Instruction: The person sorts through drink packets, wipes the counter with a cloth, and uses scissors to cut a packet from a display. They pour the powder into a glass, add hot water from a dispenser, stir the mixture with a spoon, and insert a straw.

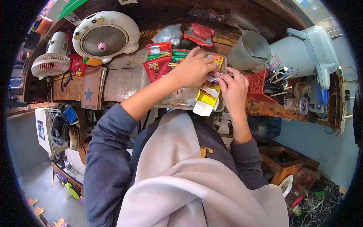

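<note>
Over a clear plastic tray (174, 99) my left hand (197, 69) and my right hand (233, 87) meet, fingertips pinched together. Between them is a small pale piece (212, 77), partly hidden, that looks like a wrapper. Just below the fingers a yellow box (207, 97) rests in the tray, its white end flaps open towards me. A red sachet (158, 69) lies in the tray left of my left hand, with a green packet (179, 56) behind it. Another yellow packet (217, 60) shows partly beyond my fingers.
A red basket (258, 84) of utensils stands right of my right hand, near a grey pitcher (248, 50) and a large pale-blue jug (302, 51). At the left are a small fan (51, 64) and a white round-windowed appliance (106, 36). Red and clear bags lie behind the tray.
</note>
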Demonstrator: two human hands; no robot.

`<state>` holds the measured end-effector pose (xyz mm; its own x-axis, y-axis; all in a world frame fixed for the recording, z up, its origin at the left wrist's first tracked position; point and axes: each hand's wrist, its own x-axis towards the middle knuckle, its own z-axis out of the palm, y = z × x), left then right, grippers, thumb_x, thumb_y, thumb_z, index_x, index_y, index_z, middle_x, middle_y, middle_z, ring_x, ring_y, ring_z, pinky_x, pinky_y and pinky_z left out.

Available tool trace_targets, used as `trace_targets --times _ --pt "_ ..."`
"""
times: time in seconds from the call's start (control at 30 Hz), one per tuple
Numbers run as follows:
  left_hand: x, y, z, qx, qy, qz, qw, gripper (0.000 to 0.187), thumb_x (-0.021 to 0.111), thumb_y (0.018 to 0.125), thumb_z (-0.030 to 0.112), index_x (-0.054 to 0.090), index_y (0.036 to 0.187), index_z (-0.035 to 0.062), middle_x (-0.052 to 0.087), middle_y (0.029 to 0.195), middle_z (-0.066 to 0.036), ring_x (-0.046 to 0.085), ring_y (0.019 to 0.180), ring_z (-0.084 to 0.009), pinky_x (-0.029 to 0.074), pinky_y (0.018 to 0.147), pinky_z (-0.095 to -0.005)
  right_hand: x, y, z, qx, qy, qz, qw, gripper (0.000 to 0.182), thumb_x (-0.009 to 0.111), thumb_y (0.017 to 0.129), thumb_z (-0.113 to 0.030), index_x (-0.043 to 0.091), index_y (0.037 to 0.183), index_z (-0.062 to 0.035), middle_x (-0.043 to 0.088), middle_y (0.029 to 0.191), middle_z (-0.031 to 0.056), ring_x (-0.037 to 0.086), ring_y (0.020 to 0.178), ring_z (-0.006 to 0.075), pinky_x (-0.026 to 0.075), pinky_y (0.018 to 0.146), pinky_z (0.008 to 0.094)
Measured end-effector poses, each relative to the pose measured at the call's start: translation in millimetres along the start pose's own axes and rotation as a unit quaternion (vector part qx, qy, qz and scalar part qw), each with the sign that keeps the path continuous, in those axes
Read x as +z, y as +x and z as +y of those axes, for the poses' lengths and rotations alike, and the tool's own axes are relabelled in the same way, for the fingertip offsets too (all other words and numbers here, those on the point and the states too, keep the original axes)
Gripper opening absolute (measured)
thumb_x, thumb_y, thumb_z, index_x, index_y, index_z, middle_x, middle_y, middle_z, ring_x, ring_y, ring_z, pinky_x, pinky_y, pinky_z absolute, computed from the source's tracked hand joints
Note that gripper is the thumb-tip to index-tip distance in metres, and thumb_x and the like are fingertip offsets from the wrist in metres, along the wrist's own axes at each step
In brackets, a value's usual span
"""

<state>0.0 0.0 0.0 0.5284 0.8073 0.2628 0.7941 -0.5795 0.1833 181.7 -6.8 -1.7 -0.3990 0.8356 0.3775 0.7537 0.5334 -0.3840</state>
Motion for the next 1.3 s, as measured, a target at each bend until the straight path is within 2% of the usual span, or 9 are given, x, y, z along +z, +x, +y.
trace_targets --times 0.3,0.37,0.57,0.7,0.8,0.97,1.17,1.23,1.3 --pt "5 1 -1 -0.054 0.004 0.033 0.998 0.02 0.062 0.066 0.015 0.061 0.086 0.0134 0.059 0.082 -0.001 0.052 0.091 -0.0211 0.031 0.094 -0.0449 -7 9 -4 -0.03 -0.018 0.038 0.999 0.009 0.065 0.068 -0.014 0.064 0.076 -0.009 0.056 0.098 0.0055 0.051 0.09 0.0235 0.035 0.084 0.0386" --pt "3 0 -2 -0.047 -0.047 0.106 0.992 0.014 0.064 0.066 0.019 0.063 0.079 0.0142 0.059 0.081 -0.002 0.052 0.091 -0.0213 0.031 0.094 -0.0459 -8 13 -4 -0.016 -0.034 0.013 0.999 0.007 0.064 0.066 -0.01 0.065 0.073 -0.0088 0.057 0.094 0.0056 0.052 0.089 0.023 0.035 0.084 0.0376" --pt "4 2 -3 -0.067 0.033 0.094 0.993 0.009 0.067 0.063 0.023 0.065 0.069 0.0163 0.055 0.078 -0.001 0.052 0.086 -0.0196 0.031 0.094 -0.0459 -6 28 -11 -0.053 -0.143 -0.089 0.984 0.008 0.063 0.068 -0.008 0.065 0.076 -0.0063 0.059 0.09 0.009 0.056 0.083 0.0261 0.042 0.075 0.037" --pt "6 9 -1 -0.111 0.059 0.029 0.992 0.015 0.068 0.063 0.023 0.064 0.075 0.0155 0.056 0.08 -0.002 0.053 0.088 -0.0208 0.03 0.094 -0.0472 4 34 -6 0.046 -0.021 -0.126 0.991 0.01 0.061 0.069 -0.005 0.062 0.079 -0.0047 0.059 0.088 0.0118 0.057 0.08 0.0301 0.044 0.072 0.0377" --pt "9 11 4 -0.169 0.017 0.049 0.984 0.041 0.07 0.062 0.026 0.053 0.097 0.0129 0.059 0.085 -0.006 0.053 0.094 -0.0257 0.031 0.093 -0.0505 5 36 0 0.081 0.105 -0.099 0.986 0.013 0.055 0.069 0.001 0.058 0.081 -0.0039 0.058 0.084 0.0169 0.057 0.079 0.0334 0.046 0.069 0.0402" --pt "-3 3 0 -0.142 -0.011 0.105 0.984 0.043 0.072 0.061 0.029 0.051 0.095 0.0122 0.057 0.088 -0.007 0.054 0.091 -0.0283 0.032 0.091 -0.049 -5 33 3 -0.037 0.093 -0.125 0.987 0.016 0.063 0.071 -0.007 0.056 0.083 -0.0007 0.059 0.083 0.015 0.059 0.075 0.0296 0.046 0.067 0.0343" --pt "-50 3 -82 -0.189 0.0 0.164 0.968 0.02 0.063 0.072 0.021 0.058 0.089 0.0116 0.056 0.089 -0.009 0.053 0.086 -0.0293 0.044 0.072 -0.0376 -11 79 15 0.018 0.092 -0.106 0.99 0.027 0.064 0.073 -0.026 0.059 0.086 -0.0034 0.059 0.083 0.0146 0.058 0.077 0.0307 0.045 0.067 0.0376" --pt "-48 5 -107 -0.216 0.003 0.136 0.967 0.017 0.058 0.075 0.015 0.06 0.092 0.0139 0.057 0.092 -0.008 0.054 0.088 -0.0294 0.044 0.077 -0.0389 17 107 25 0.039 0.078 -0.114 0.99 0.023 0.063 0.072 -0.021 0.059 0.087 -0.0041 0.059 0.085 0.0151 0.058 0.083 0.0313 0.046 0.072 0.0387" --pt "-30 5 -130 -0.26 0.114 -0.059 0.957 0.023 0.058 0.073 0.009 0.061 0.095 0.0167 0.057 0.095 -0.008 0.053 0.094 -0.0292 0.044 0.082 -0.0384 58 133 45 0.031 -0.008 -0.165 0.986 0.023 0.062 0.071 -0.012 0.06 0.094 -0.0057 0.06 0.093 0.016 0.059 0.086 0.0283 0.047 0.076 0.0334"
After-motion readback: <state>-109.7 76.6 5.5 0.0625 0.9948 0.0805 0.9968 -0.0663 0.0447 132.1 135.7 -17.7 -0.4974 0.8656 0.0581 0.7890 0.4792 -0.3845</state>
